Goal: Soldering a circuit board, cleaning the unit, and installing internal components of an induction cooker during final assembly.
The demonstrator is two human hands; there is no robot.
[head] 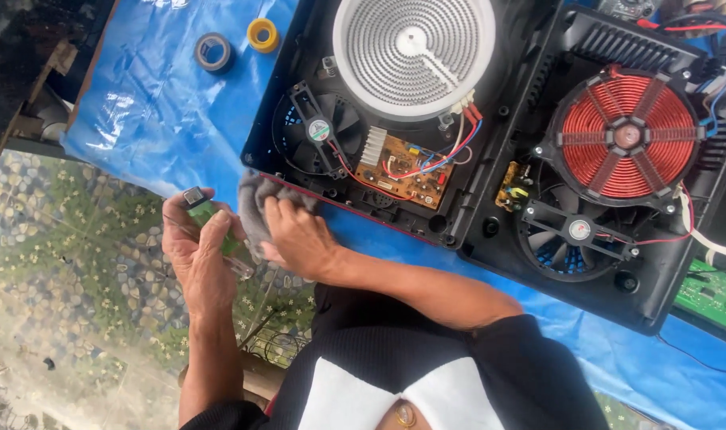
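A blue tarp (152, 111) covers the work surface. Two tape rolls lie on it near the top edge, a grey one (214, 52) just beside a yellow one (263, 35), apart. On the open black cooker housing (490, 227): a white spiral heating element (415, 52), a black fan (319, 131) below it, an orange-brown circuit board (411, 169) with red, blue and white wires. Further right, a red copper coil (627, 135) above a second fan (574, 235). A green board (713, 296) at the right edge. Pebble-patterned floor (76, 247) beneath.
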